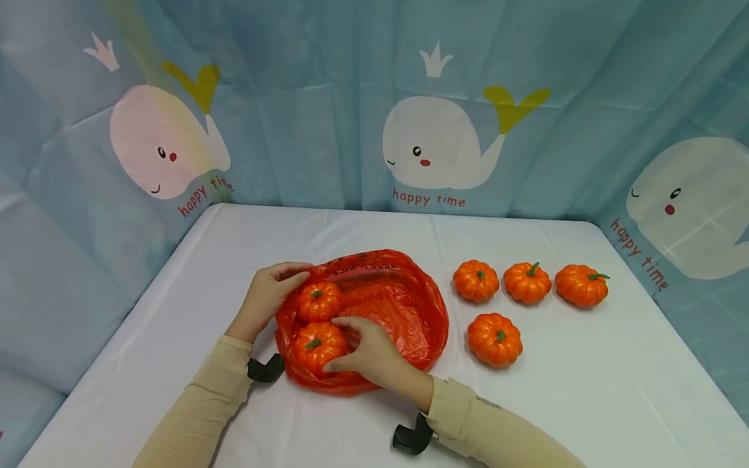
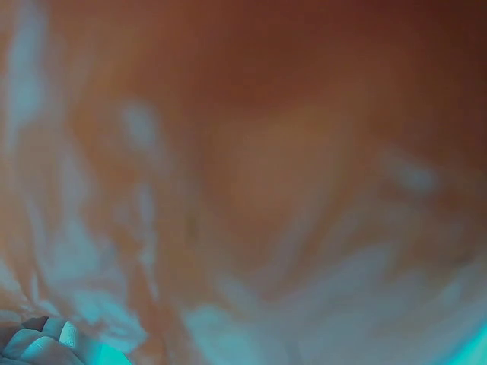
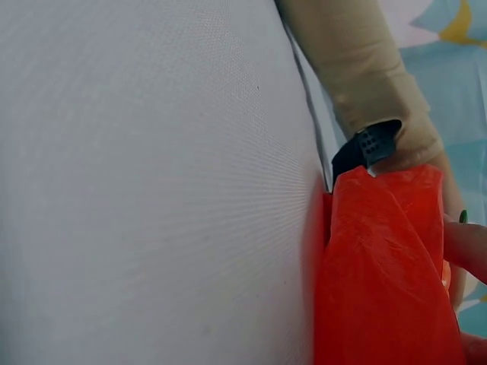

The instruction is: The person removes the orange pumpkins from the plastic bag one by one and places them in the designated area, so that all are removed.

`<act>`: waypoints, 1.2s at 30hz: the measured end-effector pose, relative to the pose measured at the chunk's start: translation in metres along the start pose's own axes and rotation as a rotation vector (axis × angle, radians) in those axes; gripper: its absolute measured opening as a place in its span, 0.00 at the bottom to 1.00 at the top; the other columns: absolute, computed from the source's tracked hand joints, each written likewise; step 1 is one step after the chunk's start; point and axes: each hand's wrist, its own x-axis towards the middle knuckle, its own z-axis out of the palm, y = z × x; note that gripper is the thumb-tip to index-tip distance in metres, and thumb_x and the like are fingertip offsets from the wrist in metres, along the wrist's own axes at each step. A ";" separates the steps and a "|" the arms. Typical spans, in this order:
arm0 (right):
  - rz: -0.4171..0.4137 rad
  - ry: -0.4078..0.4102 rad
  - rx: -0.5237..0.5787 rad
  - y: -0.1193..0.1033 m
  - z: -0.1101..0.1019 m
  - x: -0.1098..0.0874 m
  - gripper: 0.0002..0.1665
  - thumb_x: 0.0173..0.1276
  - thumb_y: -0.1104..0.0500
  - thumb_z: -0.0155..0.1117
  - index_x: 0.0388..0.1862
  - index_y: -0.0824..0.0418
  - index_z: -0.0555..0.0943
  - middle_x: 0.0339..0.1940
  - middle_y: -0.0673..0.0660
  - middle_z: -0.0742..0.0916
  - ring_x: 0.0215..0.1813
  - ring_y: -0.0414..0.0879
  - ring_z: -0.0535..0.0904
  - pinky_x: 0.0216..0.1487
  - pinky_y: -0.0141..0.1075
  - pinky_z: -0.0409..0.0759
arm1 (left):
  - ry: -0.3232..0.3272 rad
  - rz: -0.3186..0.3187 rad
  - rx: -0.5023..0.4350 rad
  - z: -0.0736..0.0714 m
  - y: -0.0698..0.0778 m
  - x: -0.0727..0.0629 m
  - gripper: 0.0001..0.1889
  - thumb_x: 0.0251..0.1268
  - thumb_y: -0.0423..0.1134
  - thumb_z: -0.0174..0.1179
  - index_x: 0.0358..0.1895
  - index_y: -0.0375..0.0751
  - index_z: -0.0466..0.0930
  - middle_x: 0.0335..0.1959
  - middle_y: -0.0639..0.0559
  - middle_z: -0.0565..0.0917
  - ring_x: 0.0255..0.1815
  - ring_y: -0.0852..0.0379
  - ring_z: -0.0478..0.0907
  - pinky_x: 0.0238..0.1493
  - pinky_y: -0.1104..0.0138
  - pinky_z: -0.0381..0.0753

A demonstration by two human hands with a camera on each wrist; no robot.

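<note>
A red plastic bag (image 1: 404, 312) stands on the table with its mouth spread wide. Inside, on its left side, are two small orange pumpkins: a rear pumpkin (image 1: 318, 300) and a front pumpkin (image 1: 318, 346), both with green stems. My left hand (image 1: 270, 292) grips the bag's rim at the back left, its thumb on the inner side. Reaching in over the near rim, my right hand (image 1: 374, 354) holds the front pumpkin between thumb and fingers. In the right wrist view the bag's side (image 3: 380, 281) hides most of that hand. The left wrist view is mostly blurred orange-red plastic.
Right of the bag, several more pumpkins lie on the white table: a row with one pumpkin (image 1: 476, 281), another (image 1: 527, 283) and a third (image 1: 582, 286), plus a nearer pumpkin (image 1: 495, 340). A blue whale-print curtain (image 1: 328, 130) hangs behind and beside the table.
</note>
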 end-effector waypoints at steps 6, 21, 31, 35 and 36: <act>0.009 -0.015 -0.023 0.001 0.000 0.001 0.41 0.52 0.57 0.81 0.66 0.59 0.77 0.68 0.58 0.78 0.70 0.54 0.73 0.68 0.49 0.74 | 0.000 -0.007 0.007 0.001 0.000 0.000 0.24 0.71 0.55 0.58 0.61 0.44 0.81 0.62 0.44 0.81 0.64 0.50 0.74 0.54 0.76 0.79; 0.023 -0.001 0.018 -0.002 0.000 -0.002 0.40 0.52 0.59 0.82 0.65 0.61 0.77 0.67 0.61 0.78 0.66 0.57 0.77 0.63 0.49 0.79 | -0.005 -0.009 0.012 0.000 0.000 -0.001 0.24 0.71 0.55 0.58 0.62 0.44 0.81 0.63 0.44 0.81 0.64 0.50 0.74 0.56 0.73 0.80; 0.021 0.044 0.039 -0.004 -0.013 -0.009 0.41 0.51 0.58 0.83 0.64 0.58 0.77 0.67 0.59 0.79 0.66 0.60 0.77 0.62 0.48 0.80 | -0.002 -0.021 0.011 0.000 0.001 -0.001 0.25 0.70 0.57 0.59 0.61 0.45 0.81 0.63 0.45 0.81 0.64 0.51 0.74 0.53 0.76 0.79; -0.006 0.062 0.053 -0.003 -0.023 -0.011 0.40 0.51 0.57 0.82 0.65 0.58 0.77 0.66 0.58 0.79 0.66 0.58 0.77 0.63 0.47 0.79 | 0.004 -0.019 0.001 0.000 0.001 -0.001 0.25 0.70 0.56 0.59 0.61 0.45 0.81 0.63 0.45 0.81 0.64 0.51 0.74 0.52 0.78 0.78; -0.007 0.065 0.058 -0.003 -0.026 -0.012 0.41 0.51 0.57 0.82 0.65 0.58 0.77 0.66 0.57 0.80 0.66 0.58 0.77 0.64 0.47 0.79 | 0.006 -0.017 -0.002 0.000 0.001 -0.001 0.25 0.70 0.56 0.59 0.61 0.44 0.81 0.63 0.45 0.81 0.64 0.51 0.74 0.51 0.79 0.78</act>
